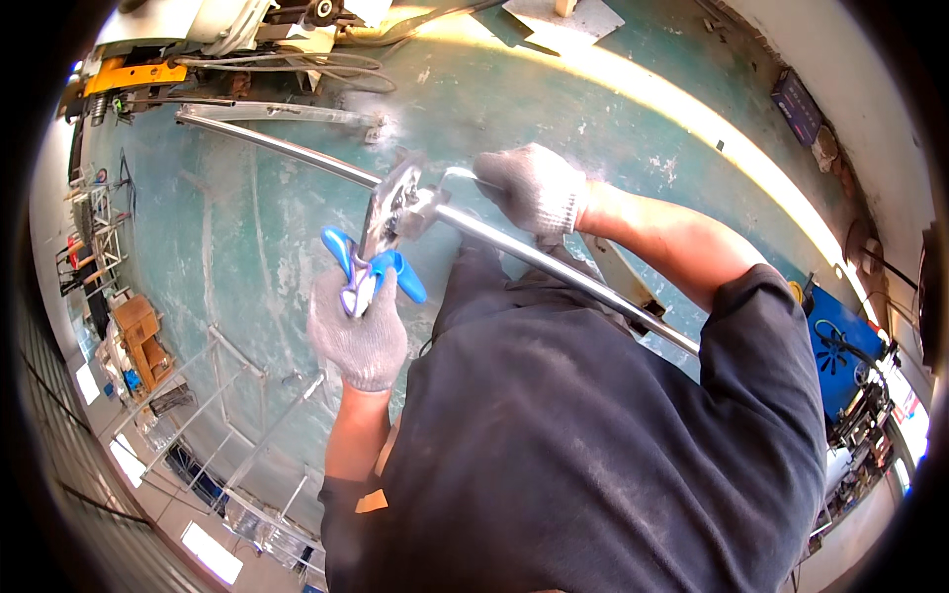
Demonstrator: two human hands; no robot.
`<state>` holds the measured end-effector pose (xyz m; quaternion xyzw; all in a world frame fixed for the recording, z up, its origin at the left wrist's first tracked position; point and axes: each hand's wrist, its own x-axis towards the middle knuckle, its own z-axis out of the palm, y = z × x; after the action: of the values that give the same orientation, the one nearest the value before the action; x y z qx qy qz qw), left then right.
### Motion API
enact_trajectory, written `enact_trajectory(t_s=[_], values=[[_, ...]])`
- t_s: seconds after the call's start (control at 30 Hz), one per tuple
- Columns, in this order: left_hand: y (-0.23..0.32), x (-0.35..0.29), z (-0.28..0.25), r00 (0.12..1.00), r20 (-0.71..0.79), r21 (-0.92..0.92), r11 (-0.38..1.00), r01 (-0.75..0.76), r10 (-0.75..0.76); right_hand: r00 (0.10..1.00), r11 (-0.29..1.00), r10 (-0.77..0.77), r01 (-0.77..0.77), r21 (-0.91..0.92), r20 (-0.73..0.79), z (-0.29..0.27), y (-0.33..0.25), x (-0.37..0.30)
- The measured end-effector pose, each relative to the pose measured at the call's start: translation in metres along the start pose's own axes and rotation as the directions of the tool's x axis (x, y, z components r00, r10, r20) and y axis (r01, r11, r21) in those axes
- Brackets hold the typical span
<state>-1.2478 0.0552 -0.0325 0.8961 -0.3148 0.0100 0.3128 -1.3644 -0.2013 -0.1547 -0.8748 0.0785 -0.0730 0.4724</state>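
Green floor [554,114] beneath frame [237,352] and tube [568,278]; left hand [360,334] around blue-handled tool [403,276], right hand [534,188] around thin rod [461,173]

scuffed green floor [672,203], flat pale board [588,25] near top, looped cable [336,69] upper left, tubular frame [237,352] lower left

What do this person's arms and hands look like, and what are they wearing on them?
The left hand and right hand each wear a pale grey knitted glove with a ribbed cuff. Dark, loose sleeves stop near the elbows, leaving the forearms bare.
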Motion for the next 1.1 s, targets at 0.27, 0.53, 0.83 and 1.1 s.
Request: enact_trajectory(t_s=[0.27, 0.53, 0.83, 1.1], values=[[-0.033, 0.043, -0.014, 0.996, 0.011, -0.087, 0.992, -0.089, 0.09, 1.0, 1.0, -0.016, 0.016, -0.024, -0.012, 0.014, -0.004, 0.053], [-0.039, 0.057, -0.022, 0.994, 0.067, -0.067, 0.994, -0.083, 0.087, 0.996, 0.996, 0.087, -0.087, -0.016, 0.011, 0.013, -0.016, 0.062], [-0.047, 0.059, -0.022, 0.992, 0.085, -0.084, 0.993, -0.085, 0.092, 0.93, 0.935, 0.352, -0.355, 0.004, 0.106, -0.023, -0.057, 0.04], [-0.05, 0.06, -0.021, 0.991, 0.072, -0.133, 0.986, -0.1, 0.11, 0.836, 0.83, 0.536, -0.547, 0.104, 0.117, -0.029, -0.098, 0.054]])
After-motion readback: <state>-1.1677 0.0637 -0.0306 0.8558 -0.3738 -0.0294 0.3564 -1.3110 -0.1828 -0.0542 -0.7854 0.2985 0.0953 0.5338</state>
